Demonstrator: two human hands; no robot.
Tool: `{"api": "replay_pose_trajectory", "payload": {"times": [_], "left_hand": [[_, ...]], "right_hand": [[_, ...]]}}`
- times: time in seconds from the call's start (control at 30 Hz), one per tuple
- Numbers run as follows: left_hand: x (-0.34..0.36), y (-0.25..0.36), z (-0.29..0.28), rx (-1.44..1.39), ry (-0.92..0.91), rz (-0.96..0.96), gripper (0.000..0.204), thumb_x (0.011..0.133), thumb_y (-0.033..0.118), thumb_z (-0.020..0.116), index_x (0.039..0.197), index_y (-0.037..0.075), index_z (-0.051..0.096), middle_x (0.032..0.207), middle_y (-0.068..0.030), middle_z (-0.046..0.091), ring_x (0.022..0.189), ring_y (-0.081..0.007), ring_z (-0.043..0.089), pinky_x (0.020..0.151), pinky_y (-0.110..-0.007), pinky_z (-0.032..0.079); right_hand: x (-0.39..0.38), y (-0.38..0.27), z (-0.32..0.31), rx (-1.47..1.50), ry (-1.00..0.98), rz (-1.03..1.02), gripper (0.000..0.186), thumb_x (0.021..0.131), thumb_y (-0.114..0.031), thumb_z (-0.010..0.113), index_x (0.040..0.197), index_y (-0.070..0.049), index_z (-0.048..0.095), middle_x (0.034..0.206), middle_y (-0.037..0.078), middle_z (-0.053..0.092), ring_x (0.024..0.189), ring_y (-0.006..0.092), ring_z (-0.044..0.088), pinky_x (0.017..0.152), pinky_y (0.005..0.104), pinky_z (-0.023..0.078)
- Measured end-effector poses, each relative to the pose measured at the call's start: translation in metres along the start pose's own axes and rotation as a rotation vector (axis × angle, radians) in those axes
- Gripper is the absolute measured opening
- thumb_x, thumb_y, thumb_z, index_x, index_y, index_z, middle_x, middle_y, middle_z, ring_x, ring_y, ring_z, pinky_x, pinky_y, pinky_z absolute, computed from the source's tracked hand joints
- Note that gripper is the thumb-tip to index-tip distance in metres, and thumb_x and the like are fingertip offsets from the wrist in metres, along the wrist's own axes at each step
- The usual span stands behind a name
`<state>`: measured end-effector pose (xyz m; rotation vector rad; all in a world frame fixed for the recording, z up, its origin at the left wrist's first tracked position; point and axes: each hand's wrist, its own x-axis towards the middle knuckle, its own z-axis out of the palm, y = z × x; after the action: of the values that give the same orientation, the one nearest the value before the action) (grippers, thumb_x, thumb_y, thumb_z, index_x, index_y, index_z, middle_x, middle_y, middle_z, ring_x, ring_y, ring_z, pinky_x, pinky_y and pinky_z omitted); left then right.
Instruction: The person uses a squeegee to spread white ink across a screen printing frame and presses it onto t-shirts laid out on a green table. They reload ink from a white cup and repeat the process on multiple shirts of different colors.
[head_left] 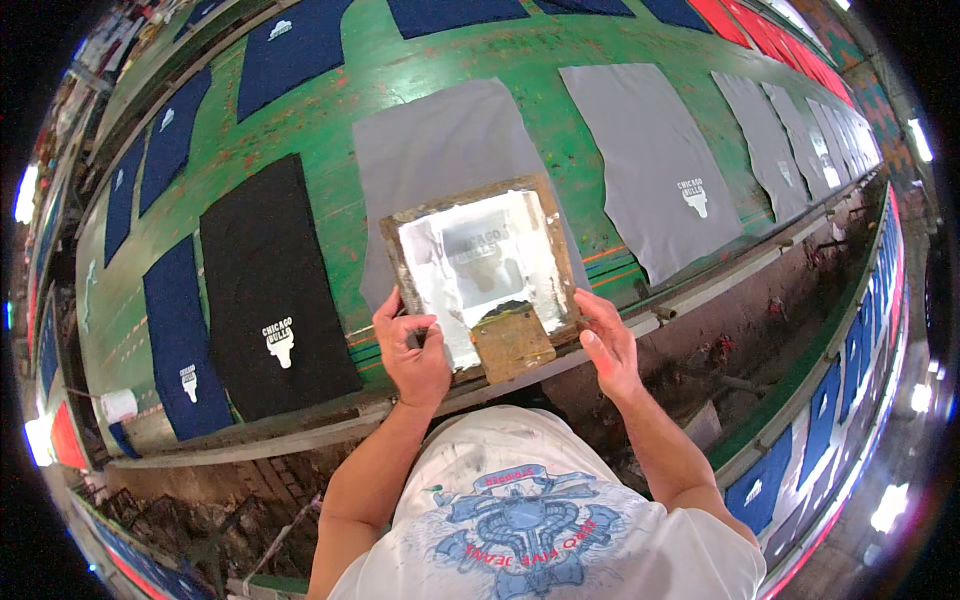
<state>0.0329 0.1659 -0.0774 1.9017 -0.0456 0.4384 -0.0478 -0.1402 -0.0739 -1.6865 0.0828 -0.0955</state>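
A wooden screen-printing frame (398, 262) lies tilted over the near part of a grey fabric panel (440, 140). White ink is smeared along the sides of its mesh, around a paler window (486, 262) where a faint design shows. A brown squeegee (513, 348) with a dark upper edge leans across the frame's near side. My left hand (415, 360) grips the frame's near left corner, with thumb and forefinger curled close together. At the near right side, the fingers of my right hand (612, 345) hold the frame's edge, its thumb standing away from the wood.
The long green table (330, 150) carries more panels: a black one (265, 250) and a navy one (175, 320) to the left, grey ones (645, 150) to the right, several with white prints. A metal rail (760, 262) runs along its near edge. A white container (119, 405) stands at the left end.
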Motion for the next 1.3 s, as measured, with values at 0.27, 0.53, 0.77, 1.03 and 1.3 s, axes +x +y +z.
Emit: {"api": "replay_pose_trajectory", "payload": {"times": [0.27,0.53,0.77,1.03,1.3], "left_hand": [[-0.01,-0.013,0.025,-0.093,-0.009,-0.223,0.019,0.09,-0.011,0.077,0.099,0.004,0.07,0.159,-0.026,0.059,0.133,-0.0254,0.067,0.108,-0.036,0.053],[-0.012,-0.023,0.024,-0.161,-0.007,-0.263,0.02,0.088,-0.012,0.078,0.1,0.002,0.07,0.162,-0.0259,0.058,0.133,-0.0231,0.068,0.107,-0.035,0.054],[-0.01,-0.028,0.028,-0.139,0.004,-0.244,0.013,0.089,-0.008,0.079,0.093,0.003,0.072,0.159,-0.0281,0.06,0.143,-0.0308,0.064,0.115,-0.043,0.05],[-0.012,-0.036,0.033,-0.124,0.032,-0.18,0.014,0.085,-0.008,0.078,0.09,0.004,0.072,0.154,-0.0279,0.062,0.145,-0.0369,0.063,0.119,-0.045,0.047],[-0.013,-0.042,0.034,-0.103,0.02,-0.188,0.017,0.085,-0.011,0.077,0.088,0.005,0.071,0.153,-0.0241,0.065,0.146,-0.0339,0.062,0.119,-0.043,0.047]], "right_hand": [[0.005,0.017,-0.029,0.076,-0.048,0.038,0.054,0.113,-0.033,0.07,0.16,-0.008,0.062,0.167,0.016,0.056,0.153,0.0277,0.053,0.122,0.0467,0.046],[0.014,0.001,-0.021,-0.332,-0.005,-0.128,0.056,0.101,-0.017,0.082,0.154,-0.01,0.065,0.162,0.017,0.059,0.143,0.0364,0.061,0.118,0.0505,0.05],[0.02,-0.045,0.013,-0.844,-0.446,-0.461,0.056,0.087,-0.005,0.084,0.141,-0.01,0.072,0.15,0.012,0.066,0.143,0.0358,0.061,0.117,0.0517,0.052],[0.055,-0.06,0.033,-0.837,-0.462,-0.562,0.045,0.088,0.003,0.072,0.131,-0.008,0.077,0.131,0.008,0.076,0.124,0.0329,0.071,0.108,0.0474,0.057],[0.116,-0.083,0.024,-0.887,-0.694,-0.387,0.034,0.096,-0.003,0.066,0.128,-0.009,0.077,0.122,0.016,0.076,0.121,0.0398,0.071,0.106,0.0509,0.058]]}}
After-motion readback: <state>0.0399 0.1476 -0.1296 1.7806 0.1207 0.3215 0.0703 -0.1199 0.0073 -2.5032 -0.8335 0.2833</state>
